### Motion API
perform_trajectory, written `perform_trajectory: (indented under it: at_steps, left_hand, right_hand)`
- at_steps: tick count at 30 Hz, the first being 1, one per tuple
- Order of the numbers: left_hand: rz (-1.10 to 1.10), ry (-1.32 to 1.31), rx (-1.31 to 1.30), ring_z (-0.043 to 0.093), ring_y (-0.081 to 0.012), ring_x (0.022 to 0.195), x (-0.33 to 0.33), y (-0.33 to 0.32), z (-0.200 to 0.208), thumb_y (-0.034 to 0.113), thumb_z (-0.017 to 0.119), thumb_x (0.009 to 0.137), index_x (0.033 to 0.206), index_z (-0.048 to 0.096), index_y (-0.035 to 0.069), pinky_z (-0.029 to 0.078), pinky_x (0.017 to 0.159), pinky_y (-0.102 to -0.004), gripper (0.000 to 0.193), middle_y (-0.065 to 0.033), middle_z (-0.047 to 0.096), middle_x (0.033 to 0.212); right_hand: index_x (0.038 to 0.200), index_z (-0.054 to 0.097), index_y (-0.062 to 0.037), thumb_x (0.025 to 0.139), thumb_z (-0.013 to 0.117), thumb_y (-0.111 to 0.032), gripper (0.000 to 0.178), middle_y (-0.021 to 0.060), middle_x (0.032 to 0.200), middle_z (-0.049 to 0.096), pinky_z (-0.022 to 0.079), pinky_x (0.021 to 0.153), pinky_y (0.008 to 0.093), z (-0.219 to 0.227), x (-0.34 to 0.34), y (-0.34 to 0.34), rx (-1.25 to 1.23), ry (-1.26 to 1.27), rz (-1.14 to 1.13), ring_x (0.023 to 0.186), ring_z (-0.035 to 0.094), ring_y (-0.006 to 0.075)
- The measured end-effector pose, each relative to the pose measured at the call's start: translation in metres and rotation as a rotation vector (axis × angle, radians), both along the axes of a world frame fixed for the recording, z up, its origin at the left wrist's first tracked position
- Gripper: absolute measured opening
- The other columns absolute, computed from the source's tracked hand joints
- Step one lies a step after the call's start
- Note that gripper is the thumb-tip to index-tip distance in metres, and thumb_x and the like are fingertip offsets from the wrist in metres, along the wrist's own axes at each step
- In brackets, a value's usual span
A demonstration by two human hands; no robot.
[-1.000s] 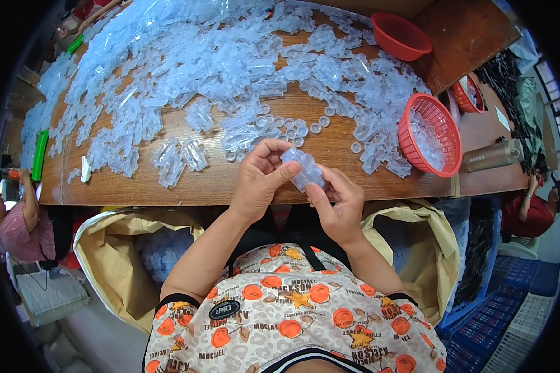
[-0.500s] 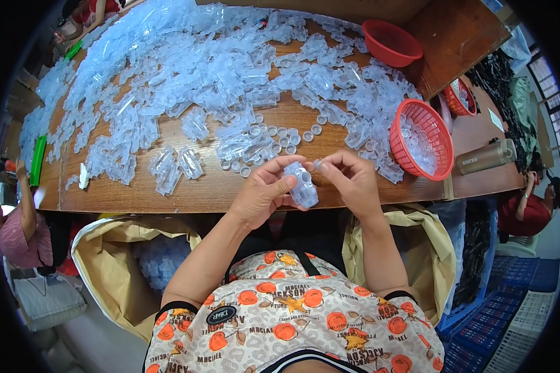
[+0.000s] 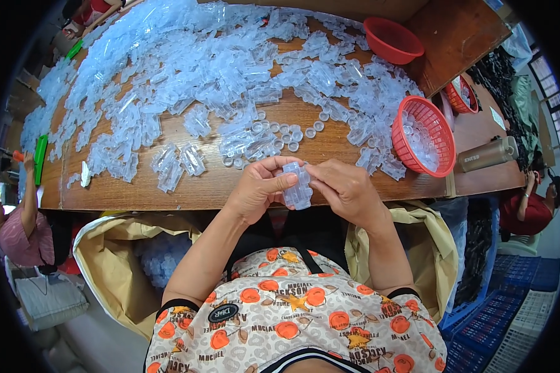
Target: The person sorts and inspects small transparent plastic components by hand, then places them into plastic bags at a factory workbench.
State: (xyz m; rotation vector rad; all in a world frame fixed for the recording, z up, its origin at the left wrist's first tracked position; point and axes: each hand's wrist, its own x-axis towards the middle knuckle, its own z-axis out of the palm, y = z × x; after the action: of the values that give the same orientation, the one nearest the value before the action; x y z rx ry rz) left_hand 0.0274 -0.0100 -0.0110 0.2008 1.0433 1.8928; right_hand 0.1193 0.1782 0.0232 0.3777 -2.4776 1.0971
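Observation:
My left hand (image 3: 258, 189) grips a clear plastic part (image 3: 297, 185) with short round tubes on it, thumb across its front, just off the table's near edge. My right hand (image 3: 347, 186) is closed in a pinch against the right side of that part. The small clear cap in its fingertips is mostly hidden now. Beyond my hands, several loose round caps (image 3: 285, 129) lie on the wooden table (image 3: 199, 198), beside a small heap of clear plastic parts (image 3: 246, 142).
A large spread of clear parts (image 3: 199, 68) covers the far table. At right stand a red basket (image 3: 399, 140) of caps, a red bowl (image 3: 392, 42) and a grey bottle (image 3: 488, 155). Paper-lined sacks (image 3: 115, 273) flank my lap. Other people (image 3: 25, 230) sit around.
My right hand has brought the small cap left against the clear plastic part, its fingers now touching it. The left hand has turned the part more upright.

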Motion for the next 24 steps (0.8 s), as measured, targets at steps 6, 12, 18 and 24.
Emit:
perform_trajectory:
  at_steps: [6, 12, 18, 24]
  left_hand:
    - [-0.034, 0.035, -0.051, 0.069, -0.0145, 0.08, -0.001, -0.004, -0.001, 0.011, 0.073, 0.086, 0.122, 0.062, 0.004, 0.06, 0.062, -0.0296, 0.038, -0.0067, 0.071, 0.099]
    - [0.035, 0.066, 0.003, 0.067, -0.0128, 0.092, 0.0, -0.002, 0.004, 0.011, 0.071, 0.088, 0.129, 0.059, 0.004, 0.059, 0.076, -0.028, 0.043, -0.0051, 0.068, 0.108]
    - [0.01, 0.243, -0.027, 0.065, -0.0102, 0.091, 0.0, -0.006, 0.012, 0.009, 0.07, 0.089, 0.131, 0.058, 0.003, 0.057, 0.079, -0.027, 0.044, -0.0034, 0.068, 0.103]
    - [-0.031, 0.379, -0.052, 0.063, -0.0083, 0.091, -0.002, -0.012, 0.023, 0.004, 0.07, 0.088, 0.13, 0.058, 0.001, 0.055, 0.077, -0.0239, 0.044, -0.0033, 0.068, 0.103]
  right_hand:
    - [0.104, 0.068, -0.0001, 0.078, 0.072, 0.002, 0.027, 0.0116, 0.088, 0.068, 0.052, 0.062, 0.0297, -0.007, 0.0, 0.0, -0.066, -0.129, -0.014, 0.073, 0.067, 0.0219]
    - [0.1, 0.07, 0.0008, 0.078, 0.076, 0.0, 0.023, 0.0057, 0.085, 0.067, 0.051, 0.062, 0.0228, -0.016, 0.002, -0.003, -0.522, -0.081, -0.109, 0.072, 0.064, 0.0105]
    - [0.098, 0.071, 0.0016, 0.077, 0.076, 0.001, 0.021, 0.0094, 0.09, 0.071, 0.054, 0.066, 0.0244, -0.003, 0.003, -0.004, -0.507, -0.171, -0.053, 0.076, 0.067, 0.0129]
    - [0.093, 0.072, 0.0018, 0.072, 0.078, 0.003, 0.021, 0.0132, 0.085, 0.071, 0.052, 0.061, 0.0262, -0.002, 0.002, -0.009, -0.23, 0.055, -0.02, 0.072, 0.068, 0.0193]
